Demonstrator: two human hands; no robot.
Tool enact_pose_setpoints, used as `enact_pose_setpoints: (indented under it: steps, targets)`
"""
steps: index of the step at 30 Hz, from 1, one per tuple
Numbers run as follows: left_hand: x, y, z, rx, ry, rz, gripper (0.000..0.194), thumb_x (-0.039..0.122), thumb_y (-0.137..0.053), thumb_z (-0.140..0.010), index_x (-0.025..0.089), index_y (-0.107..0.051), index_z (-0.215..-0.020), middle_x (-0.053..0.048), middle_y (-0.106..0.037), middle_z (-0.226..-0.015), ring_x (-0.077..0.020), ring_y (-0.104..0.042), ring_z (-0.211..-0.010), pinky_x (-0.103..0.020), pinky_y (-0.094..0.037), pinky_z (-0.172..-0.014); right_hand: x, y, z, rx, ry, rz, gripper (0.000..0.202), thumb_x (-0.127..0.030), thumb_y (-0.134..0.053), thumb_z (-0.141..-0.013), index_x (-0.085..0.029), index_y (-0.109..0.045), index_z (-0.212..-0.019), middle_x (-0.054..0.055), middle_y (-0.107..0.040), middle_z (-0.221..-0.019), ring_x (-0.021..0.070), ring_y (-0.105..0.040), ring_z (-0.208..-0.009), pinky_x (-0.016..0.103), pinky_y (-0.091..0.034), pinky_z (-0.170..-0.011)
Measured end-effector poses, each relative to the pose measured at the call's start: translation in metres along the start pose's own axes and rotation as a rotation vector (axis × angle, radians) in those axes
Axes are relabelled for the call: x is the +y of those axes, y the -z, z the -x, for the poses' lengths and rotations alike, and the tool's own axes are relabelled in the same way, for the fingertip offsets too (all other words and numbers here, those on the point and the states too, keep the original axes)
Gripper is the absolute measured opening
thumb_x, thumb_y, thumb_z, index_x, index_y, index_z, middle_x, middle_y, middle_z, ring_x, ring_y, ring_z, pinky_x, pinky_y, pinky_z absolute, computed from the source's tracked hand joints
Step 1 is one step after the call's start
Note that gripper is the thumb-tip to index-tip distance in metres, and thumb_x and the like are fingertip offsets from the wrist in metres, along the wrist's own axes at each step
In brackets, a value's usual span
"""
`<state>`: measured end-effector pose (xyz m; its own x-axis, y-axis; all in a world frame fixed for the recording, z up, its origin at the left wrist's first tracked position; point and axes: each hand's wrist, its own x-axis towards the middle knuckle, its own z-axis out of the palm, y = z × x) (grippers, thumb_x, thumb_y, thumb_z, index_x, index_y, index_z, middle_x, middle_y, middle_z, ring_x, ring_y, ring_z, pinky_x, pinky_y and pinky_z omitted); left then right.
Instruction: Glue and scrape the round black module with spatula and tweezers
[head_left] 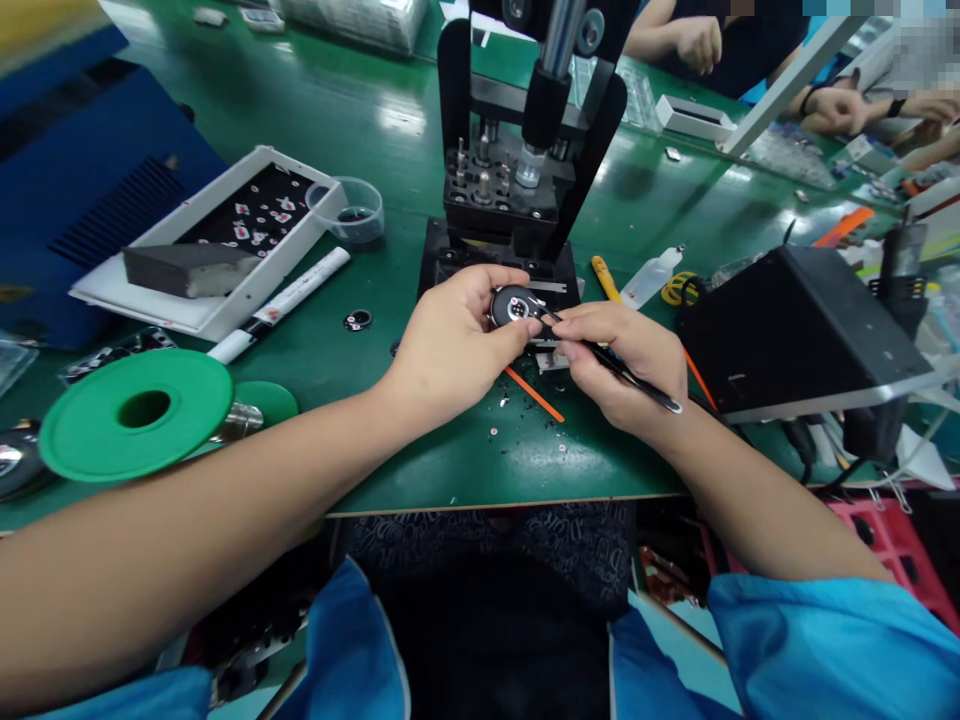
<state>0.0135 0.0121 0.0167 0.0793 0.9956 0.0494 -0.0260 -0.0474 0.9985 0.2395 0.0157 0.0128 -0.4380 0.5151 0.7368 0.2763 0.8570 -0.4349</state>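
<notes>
My left hand [461,345] grips a round black watch case [508,308] between thumb and fingers, its sensor side with a pale ring facing up. In my right hand [626,355] is a pair of black tweezers [637,378], closed in a pinch, with the tips at the right edge of the watch case. Both hands are just in front of the base of a black press [499,180]. On the green bench [450,470] below them lie an orange stick [534,393] and small scraps. Another round black watch part [358,320] rests left of my left hand.
To the left are a white tray [262,265] with small pieces and a grey block, a clear cup [360,212], a marker [304,290] and a green spool [90,415]. At right stand a clear bottle [652,278] and a black tilted device [802,330]. Other people's hands [697,42] show across the bench.
</notes>
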Motion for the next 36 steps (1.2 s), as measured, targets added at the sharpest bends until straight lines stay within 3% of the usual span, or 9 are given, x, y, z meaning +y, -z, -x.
enact_pose_setpoints:
  steps: [7, 16, 22, 25, 29, 36]
  targets:
    - [0.006, -0.005, 0.0, 0.042, 0.128, 0.141, 0.037, -0.001, -0.084, -0.091, 0.019, -0.076, -0.121, 0.002, -0.08, -0.086, -0.0135, -0.069, -0.066, -0.03, -0.063, -0.063, 0.004, 0.0, 0.001, -0.002, 0.037, 0.033, 0.023, -0.015, -0.079, -0.113, -0.029, -0.088, -0.13, 0.004, -0.097, -0.126, 0.022, -0.096, -0.116, 0.038, -0.08, -0.106]
    - [0.009, -0.006, 0.0, 0.034, 0.212, 0.262, 0.032, -0.001, -0.084, -0.095, 0.019, -0.076, -0.118, 0.001, -0.078, -0.085, -0.0126, -0.071, -0.066, -0.027, -0.066, -0.064, 0.005, 0.001, 0.002, -0.026, 0.063, 0.078, 0.029, -0.019, -0.08, -0.116, -0.033, -0.089, -0.139, 0.003, -0.096, -0.137, 0.0253, -0.096, -0.124, 0.042, -0.081, -0.11]
    - [0.002, -0.005, -0.001, 0.052, 0.081, 0.15, 0.039, -0.002, -0.081, -0.094, 0.02, -0.077, -0.126, 0.002, -0.079, -0.09, -0.0123, -0.071, -0.068, -0.028, -0.065, -0.065, 0.003, 0.001, 0.003, 0.036, -0.001, 0.014, 0.025, -0.019, -0.082, -0.115, -0.03, -0.087, -0.136, 0.004, -0.097, -0.131, 0.0218, -0.095, -0.121, 0.037, -0.078, -0.111]
    - [-0.002, -0.003, -0.002, 0.043, 0.016, 0.089, 0.042, 0.002, -0.081, -0.093, 0.021, -0.077, -0.13, 0.0, -0.081, -0.094, -0.0164, -0.077, -0.077, -0.033, -0.069, -0.072, 0.004, 0.0, 0.003, 0.038, -0.006, 0.004, 0.024, -0.019, -0.082, -0.115, -0.03, -0.087, -0.136, 0.003, -0.097, -0.13, 0.0215, -0.095, -0.118, 0.036, -0.078, -0.109]
    - [-0.005, 0.0, -0.002, 0.028, -0.038, 0.011, 0.044, 0.007, -0.081, -0.093, 0.022, -0.076, -0.134, -0.003, -0.083, -0.102, -0.0252, -0.088, -0.103, -0.044, -0.077, -0.096, 0.005, 0.0, 0.003, 0.042, -0.003, 0.007, 0.024, -0.021, -0.082, -0.115, -0.031, -0.087, -0.136, 0.002, -0.097, -0.129, 0.0216, -0.096, -0.118, 0.036, -0.079, -0.108]
    - [-0.007, 0.001, 0.001, 0.04, -0.141, -0.132, 0.048, 0.008, -0.08, -0.095, 0.019, -0.078, -0.142, -0.009, -0.09, -0.138, -0.0294, -0.087, -0.13, -0.052, -0.071, -0.124, 0.004, 0.001, 0.003, 0.026, -0.033, -0.007, 0.024, -0.021, -0.082, -0.115, -0.031, -0.088, -0.135, 0.0, -0.097, -0.128, 0.0212, -0.095, -0.117, 0.035, -0.079, -0.106]
